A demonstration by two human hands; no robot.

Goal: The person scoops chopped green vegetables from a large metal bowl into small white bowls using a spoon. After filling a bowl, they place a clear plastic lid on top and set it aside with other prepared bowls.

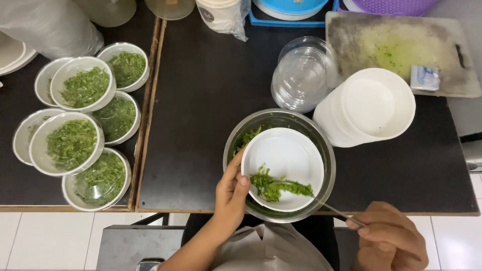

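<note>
Filling step: left hand (232, 193) fingers clasp the white bowl (283, 168) rim, right hand (390, 240) fingers pinch a spoon (334, 210) unloading greens (275, 185); next, scoop more.

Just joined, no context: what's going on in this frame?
A person is portioning chopped greens. The left hand steadies a small white bowl sitting inside a metal mixing bowl. The right hand holds a thin metal utensil that is putting greens into the white bowl. To the left sit filled bowls, stacked up. Stacks of empty white bowls and clear lids wait behind, beside a cutting board.
</note>
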